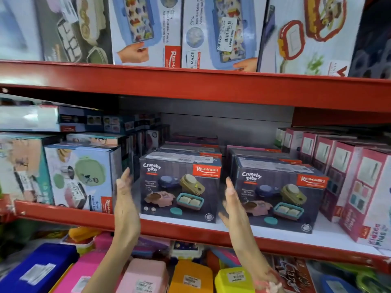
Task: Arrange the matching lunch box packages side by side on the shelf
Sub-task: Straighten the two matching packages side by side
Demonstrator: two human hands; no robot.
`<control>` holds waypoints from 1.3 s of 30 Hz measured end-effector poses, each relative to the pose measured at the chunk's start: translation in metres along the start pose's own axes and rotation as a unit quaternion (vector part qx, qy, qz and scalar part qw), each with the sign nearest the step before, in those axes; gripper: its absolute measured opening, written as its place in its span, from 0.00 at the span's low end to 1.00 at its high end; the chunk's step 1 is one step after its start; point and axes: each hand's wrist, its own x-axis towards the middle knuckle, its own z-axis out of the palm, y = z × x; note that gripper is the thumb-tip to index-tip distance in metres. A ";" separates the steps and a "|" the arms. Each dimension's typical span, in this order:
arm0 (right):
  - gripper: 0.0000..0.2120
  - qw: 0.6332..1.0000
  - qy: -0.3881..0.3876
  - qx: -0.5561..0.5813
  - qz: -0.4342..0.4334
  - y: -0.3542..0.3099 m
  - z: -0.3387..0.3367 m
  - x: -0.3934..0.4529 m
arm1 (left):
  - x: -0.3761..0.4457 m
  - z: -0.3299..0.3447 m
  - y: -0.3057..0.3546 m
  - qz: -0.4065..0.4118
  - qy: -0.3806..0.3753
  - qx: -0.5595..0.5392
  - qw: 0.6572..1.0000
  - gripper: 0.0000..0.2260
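left hand (124,199) flat, fingers apart, by left Crunchy Bite box (179,187) left side, contact unclear | right hand (234,204) spread, in gap before right Crunchy Bite box (277,199) | boxes apart on red shelf (190,229)

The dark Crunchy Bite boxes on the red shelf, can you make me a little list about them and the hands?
scene: red metal shelf in a shop
left box: dark grey Crunchy Bite cardboard box, upright, front facing out
right box: matching dark grey Crunchy Bite box, beside it with a gap between
left hand: open, flat, at the left box's left side
right hand: open, flat, in the gap between the boxes
contact: cannot tell if either hand touches
neighbours: pale blue lunch box carton at left, pink cartons at right
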 end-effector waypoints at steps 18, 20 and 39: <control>0.38 0.997 -0.008 -0.082 0.005 -0.009 0.016 -0.030 | -0.012 -0.041 0.014 -0.046 -0.089 -0.005 0.995 0.45; 0.36 0.996 -0.008 -0.088 0.004 -0.011 0.016 -0.028 | -0.009 -0.038 0.017 -0.040 -0.085 -0.003 0.996 0.40; 0.24 0.927 0.355 -0.080 -0.091 0.013 -0.121 -0.034 | -0.122 0.116 0.031 0.027 -0.205 0.002 0.978 0.17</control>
